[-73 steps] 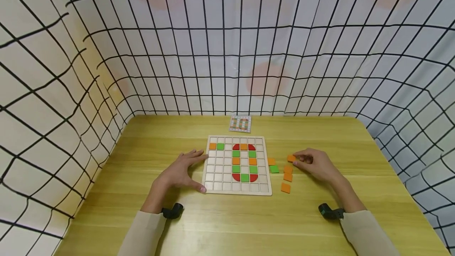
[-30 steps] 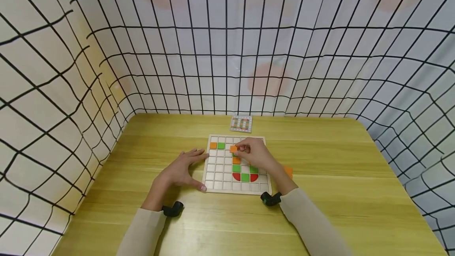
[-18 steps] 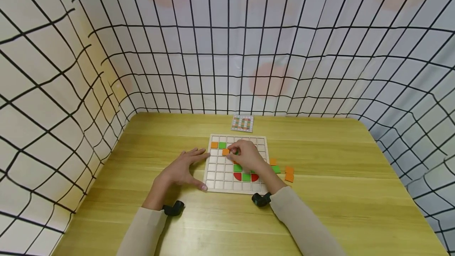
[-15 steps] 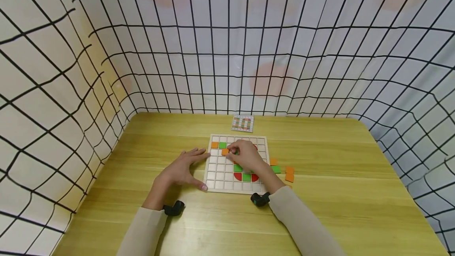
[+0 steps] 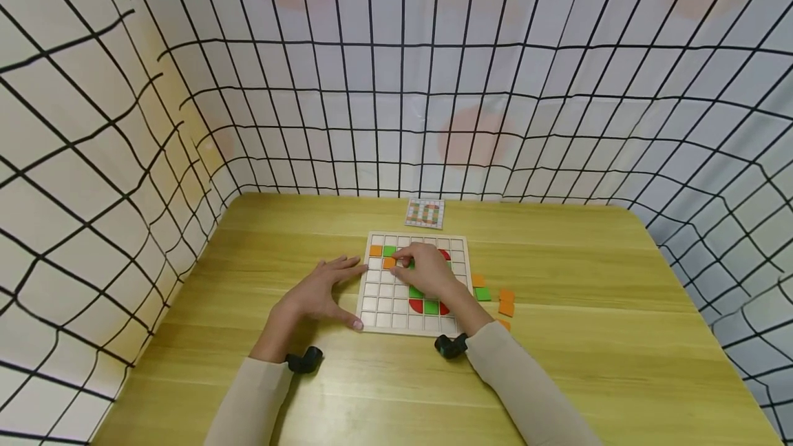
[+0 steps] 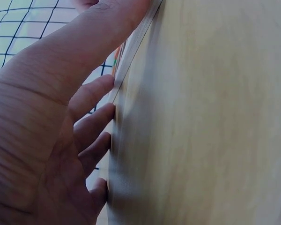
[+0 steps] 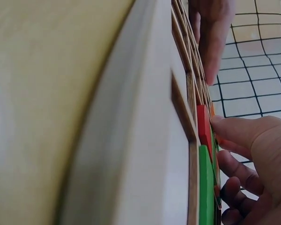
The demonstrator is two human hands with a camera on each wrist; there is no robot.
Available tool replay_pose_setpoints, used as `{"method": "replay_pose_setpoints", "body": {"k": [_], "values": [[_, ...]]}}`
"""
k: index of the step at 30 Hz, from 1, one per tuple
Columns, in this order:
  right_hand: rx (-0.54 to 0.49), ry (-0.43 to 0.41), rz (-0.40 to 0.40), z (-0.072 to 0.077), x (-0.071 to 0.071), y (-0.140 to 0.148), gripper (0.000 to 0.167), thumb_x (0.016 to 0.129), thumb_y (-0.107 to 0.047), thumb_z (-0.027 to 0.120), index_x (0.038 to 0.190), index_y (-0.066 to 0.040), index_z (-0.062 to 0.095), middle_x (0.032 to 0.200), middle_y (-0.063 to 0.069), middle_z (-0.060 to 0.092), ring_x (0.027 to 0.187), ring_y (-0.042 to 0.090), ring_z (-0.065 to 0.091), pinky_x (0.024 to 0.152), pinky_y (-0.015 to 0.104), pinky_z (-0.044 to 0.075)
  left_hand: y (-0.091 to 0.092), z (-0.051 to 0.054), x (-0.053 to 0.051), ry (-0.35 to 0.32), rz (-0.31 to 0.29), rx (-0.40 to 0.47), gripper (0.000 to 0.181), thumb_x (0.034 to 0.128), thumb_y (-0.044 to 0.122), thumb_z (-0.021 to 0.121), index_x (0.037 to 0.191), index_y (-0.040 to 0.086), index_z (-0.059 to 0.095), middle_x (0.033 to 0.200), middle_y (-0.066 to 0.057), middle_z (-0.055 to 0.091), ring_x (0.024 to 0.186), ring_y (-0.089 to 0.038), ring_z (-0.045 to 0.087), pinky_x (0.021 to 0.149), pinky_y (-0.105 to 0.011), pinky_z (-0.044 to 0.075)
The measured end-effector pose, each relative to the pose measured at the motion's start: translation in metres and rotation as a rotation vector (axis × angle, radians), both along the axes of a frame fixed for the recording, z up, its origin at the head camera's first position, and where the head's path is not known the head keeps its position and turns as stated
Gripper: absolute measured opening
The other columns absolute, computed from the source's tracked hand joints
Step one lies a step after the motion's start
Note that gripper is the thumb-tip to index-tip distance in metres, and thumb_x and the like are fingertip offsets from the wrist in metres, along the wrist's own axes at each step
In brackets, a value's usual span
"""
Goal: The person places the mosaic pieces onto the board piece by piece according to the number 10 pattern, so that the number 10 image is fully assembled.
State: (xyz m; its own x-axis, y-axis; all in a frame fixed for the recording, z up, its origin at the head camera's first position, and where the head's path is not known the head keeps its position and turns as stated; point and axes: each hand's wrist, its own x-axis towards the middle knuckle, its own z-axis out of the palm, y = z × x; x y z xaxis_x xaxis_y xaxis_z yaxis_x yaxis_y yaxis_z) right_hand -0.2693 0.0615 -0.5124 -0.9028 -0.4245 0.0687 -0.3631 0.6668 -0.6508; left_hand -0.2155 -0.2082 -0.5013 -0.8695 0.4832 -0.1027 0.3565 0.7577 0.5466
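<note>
A pale wooden grid board [image 5: 385, 307] lies on the table. My right hand [image 5: 430, 274] reaches over it, thumb and finger pinching an orange square tile [image 5: 389, 263] at the second row, below a green tile [image 5: 389, 251]. Whether that tile is fully seated in its cell, I cannot tell. Another orange tile [image 5: 375, 250] fills the top-row cell to its left. My left hand [image 5: 319, 291] touches the board's left edge, fingers spread, thumb by the near corner. Red [image 7: 203, 126] and green tiles [image 7: 205, 185] sit in cells near the right hand, which hides part of their pattern.
Several loose tiles lie right of the board, among them a green one [image 5: 482, 294] and orange ones [image 5: 506, 308]. A small pattern card [image 5: 425, 213] lies behind the board. A white wall with black grid lines [image 5: 347, 109] encloses the wooden table [image 5: 588, 308].
My right hand picked up an orange tile from the loose ones and carried it left over the board, then lowered it toward the second row. My left hand stayed at the board's edge.
</note>
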Motion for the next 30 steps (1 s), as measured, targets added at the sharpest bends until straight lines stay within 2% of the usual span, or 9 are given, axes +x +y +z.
{"method": "replay_pose_setpoints", "body": {"k": [8, 16, 22, 27, 30], "values": [[-0.006, 0.015, 0.001, 0.0, 0.0, 0.0, 0.03, 0.094, -0.034, 0.076, 0.12, -0.019, 0.079, 0.081, -0.005, 0.059, 0.071, 0.015, 0.05, 0.06, 0.029, 0.038, 0.0, 0.001, -0.001, 0.011, -0.009, 0.008, 0.114, 0.0613, 0.066, 0.091, 0.157, 0.026, 0.045, 0.169, -0.006, 0.031, 0.16, -0.036, 0.019, 0.128, -0.066, 0.006], [-0.014, 0.003, 0.001, 0.0, 0.003, 0.003, 0.029, 0.094, -0.035, 0.076, 0.119, -0.019, 0.078, 0.084, -0.005, 0.058, 0.074, 0.015, 0.05, 0.065, 0.029, 0.041, 0.001, 0.001, 0.0, 0.002, -0.007, 0.008, 0.114, 0.0613, 0.065, 0.092, 0.158, 0.026, 0.045, 0.17, -0.006, 0.031, 0.16, -0.035, 0.018, 0.128, -0.065, 0.005], [-0.074, 0.006, -0.014, 0.001, 0.01, 0.018, 0.025, 0.095, -0.03, 0.076, 0.117, -0.017, 0.078, 0.086, -0.006, 0.062, 0.073, 0.014, 0.052, 0.069, 0.03, 0.046, 0.002, -0.003, 0.0, -0.003, -0.002, -0.006, 0.115, 0.0603, 0.067, 0.091, 0.158, 0.027, 0.044, 0.17, -0.005, 0.031, 0.16, -0.035, 0.018, 0.128, -0.065, 0.006], [-0.147, 0.005, -0.026, 0.004, 0.016, 0.036, 0.024, 0.095, -0.027, 0.076, 0.116, -0.015, 0.078, 0.087, -0.005, 0.064, 0.067, 0.014, 0.048, 0.061, 0.027, 0.043, 0.001, -0.002, 0.0, -0.012, 0.001, 0.003, 0.116, 0.06, 0.065, 0.093, 0.158, 0.025, 0.044, 0.17, -0.005, 0.03, 0.16, -0.034, 0.017, 0.129, -0.064, 0.005], [-0.149, 0.02, -0.041, 0.008, 0.018, 0.048, 0.025, 0.095, -0.029, 0.077, 0.116, -0.016, 0.078, 0.087, -0.005, 0.062, 0.065, 0.015, 0.046, 0.058, 0.026, 0.039, 0.001, -0.001, 0.0, -0.011, 0.003, 0.011, 0.116, 0.0596, 0.063, 0.094, 0.157, 0.025, 0.045, 0.17, -0.005, 0.031, 0.16, -0.034, 0.017, 0.129, -0.063, 0.004]]}}
